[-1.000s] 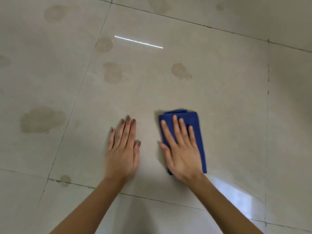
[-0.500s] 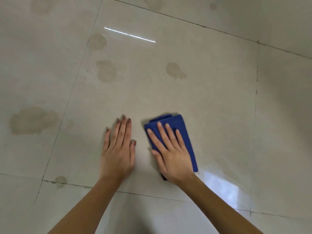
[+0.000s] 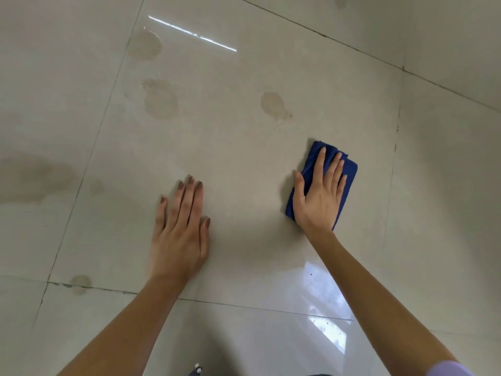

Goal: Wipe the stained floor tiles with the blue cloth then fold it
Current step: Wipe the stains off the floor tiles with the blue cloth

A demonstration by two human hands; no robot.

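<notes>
So the right hand (image 3: 320, 198), fingers flat on the folded blue cloth (image 3: 351, 172), has slid it right, away from the left hand (image 3: 180, 229) spread on the tile (image 3: 244, 158), but the brown stains (image 3: 272, 104) beyond stay unwiped.

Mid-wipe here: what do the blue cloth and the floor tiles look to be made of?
The blue cloth: probably soft microfibre or cotton fabric, matt; it lies folded in thick, soft-edged layers under the right hand. The floor tiles: likely glazed ceramic or polished stone, glossy; they mirror a light streak and meet at thin grout lines.
</notes>
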